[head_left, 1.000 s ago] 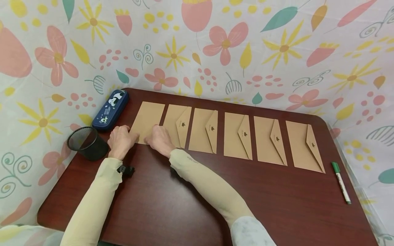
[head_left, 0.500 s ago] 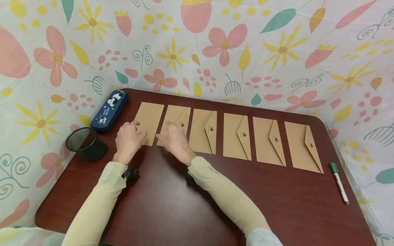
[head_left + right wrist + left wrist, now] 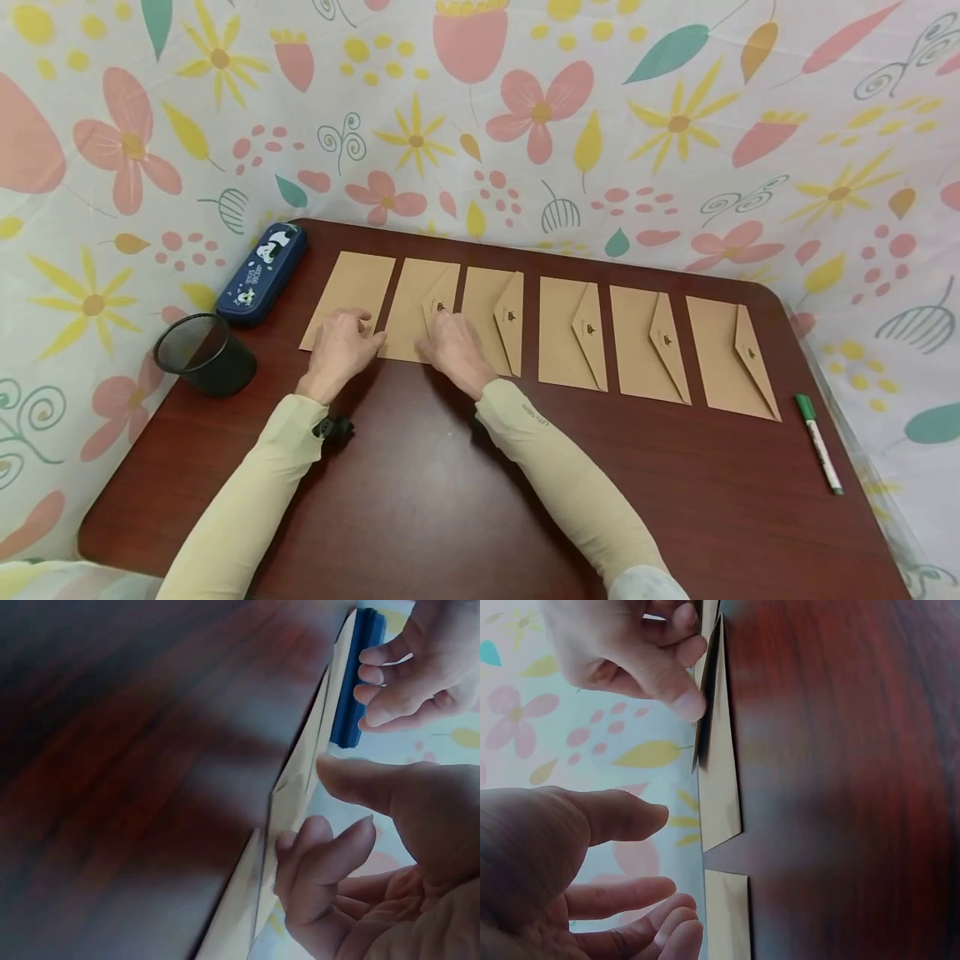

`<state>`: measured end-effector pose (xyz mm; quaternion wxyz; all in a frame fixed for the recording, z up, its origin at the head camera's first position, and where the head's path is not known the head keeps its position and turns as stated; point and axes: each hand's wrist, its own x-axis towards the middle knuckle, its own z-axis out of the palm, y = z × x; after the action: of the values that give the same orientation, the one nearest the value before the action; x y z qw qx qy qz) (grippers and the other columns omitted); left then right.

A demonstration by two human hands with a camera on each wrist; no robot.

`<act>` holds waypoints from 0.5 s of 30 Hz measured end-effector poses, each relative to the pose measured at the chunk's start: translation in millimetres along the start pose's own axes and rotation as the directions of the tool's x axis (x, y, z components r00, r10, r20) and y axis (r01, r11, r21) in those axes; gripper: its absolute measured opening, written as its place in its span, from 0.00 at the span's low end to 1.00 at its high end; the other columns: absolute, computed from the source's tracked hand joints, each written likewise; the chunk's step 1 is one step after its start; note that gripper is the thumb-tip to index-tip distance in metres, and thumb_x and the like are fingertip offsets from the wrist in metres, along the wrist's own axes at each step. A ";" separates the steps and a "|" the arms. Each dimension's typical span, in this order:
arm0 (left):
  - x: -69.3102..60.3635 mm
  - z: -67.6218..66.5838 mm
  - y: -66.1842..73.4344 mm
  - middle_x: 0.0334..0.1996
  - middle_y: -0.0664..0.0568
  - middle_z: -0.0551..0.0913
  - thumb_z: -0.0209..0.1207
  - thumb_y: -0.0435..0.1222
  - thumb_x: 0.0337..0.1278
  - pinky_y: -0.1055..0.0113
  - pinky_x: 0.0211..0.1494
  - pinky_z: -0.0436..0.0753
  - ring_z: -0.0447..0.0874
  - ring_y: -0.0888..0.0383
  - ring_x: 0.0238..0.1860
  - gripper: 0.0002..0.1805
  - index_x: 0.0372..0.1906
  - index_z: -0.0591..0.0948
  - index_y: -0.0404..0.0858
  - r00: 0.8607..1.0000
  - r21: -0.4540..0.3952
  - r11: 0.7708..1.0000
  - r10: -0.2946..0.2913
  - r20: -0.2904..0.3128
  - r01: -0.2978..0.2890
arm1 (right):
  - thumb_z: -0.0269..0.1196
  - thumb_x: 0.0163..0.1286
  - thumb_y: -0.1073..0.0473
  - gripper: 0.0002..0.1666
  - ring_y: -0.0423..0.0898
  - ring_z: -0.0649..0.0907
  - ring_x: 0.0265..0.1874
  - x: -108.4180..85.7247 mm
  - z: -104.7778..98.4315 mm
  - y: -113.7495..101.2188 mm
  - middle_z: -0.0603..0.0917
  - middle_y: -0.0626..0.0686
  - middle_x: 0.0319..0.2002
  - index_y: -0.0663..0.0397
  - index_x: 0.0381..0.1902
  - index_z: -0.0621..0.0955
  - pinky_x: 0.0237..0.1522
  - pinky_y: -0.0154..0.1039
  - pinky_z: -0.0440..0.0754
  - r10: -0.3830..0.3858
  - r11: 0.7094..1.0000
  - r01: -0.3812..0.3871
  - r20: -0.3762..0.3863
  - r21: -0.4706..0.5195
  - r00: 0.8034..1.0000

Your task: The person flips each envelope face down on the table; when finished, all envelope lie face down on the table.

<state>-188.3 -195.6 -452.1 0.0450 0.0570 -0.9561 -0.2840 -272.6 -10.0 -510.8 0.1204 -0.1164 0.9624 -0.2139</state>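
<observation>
1. Across the near part of the dark table (image 3: 420, 500), off to the right, lies one green-capped marker (image 3: 819, 442).
2. Just right of one mesh cup (image 3: 217, 373), the left hand (image 3: 341, 350) is at the near end of the leftmost envelope (image 3: 350, 290), thumb and fingers loosely parted, nothing in them.
3. Beside it, at the near end of the second envelope (image 3: 411, 302) from the left, the right hand (image 3: 453, 346) is the nearer one; its thumb stands apart from bent fingers, no grip visible, contact hard to tell.
4. From those fingers, that envelope runs away from the body, long axis leaning right; its flap (image 3: 440, 298) is on its right side.
5. Six envelopes form one row: five show flaps, the leftmost none.
6. Beyond the cup lies one blue pencil case (image 3: 262, 273).
</observation>
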 end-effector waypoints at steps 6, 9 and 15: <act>-0.4 4.1 1.1 0.56 0.31 0.89 0.69 0.40 0.69 0.42 0.59 0.87 0.88 0.34 0.56 0.26 0.63 0.85 0.27 1.000 0.003 1.000 -0.003 0.014 0.003 | 0.71 0.61 0.58 0.18 0.44 0.78 0.22 2.7 -0.3 0.3 0.80 0.47 0.23 0.45 0.15 0.76 0.21 0.36 0.76 0.022 0.999 -0.022 -0.004 -0.042 1.000; 0.7 6.5 1.1 0.57 0.31 0.89 0.68 0.40 0.68 0.42 0.60 0.87 0.88 0.34 0.58 0.25 0.62 0.85 0.26 1.000 0.012 1.000 0.005 0.016 -0.005 | 0.70 0.63 0.59 0.16 0.44 0.79 0.21 3.2 -0.4 1.2 0.79 0.46 0.21 0.46 0.18 0.77 0.21 0.35 0.75 0.033 0.999 -0.033 0.008 0.007 0.999; 3.6 9.6 0.1 0.56 0.29 0.89 0.65 0.38 0.68 0.42 0.62 0.87 0.88 0.34 0.58 0.24 0.60 0.86 0.25 0.999 0.012 0.999 0.036 0.019 -0.036 | 0.64 0.66 0.63 0.14 0.46 0.79 0.21 0.0 -1.9 2.8 0.79 0.49 0.22 0.49 0.19 0.78 0.21 0.37 0.76 0.050 0.996 -0.052 0.019 0.073 0.999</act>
<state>-193.0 -190.9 -459.8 0.0411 0.0374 -0.9590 -0.2779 -273.6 -6.8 -510.4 0.1381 -0.0890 0.9555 -0.2450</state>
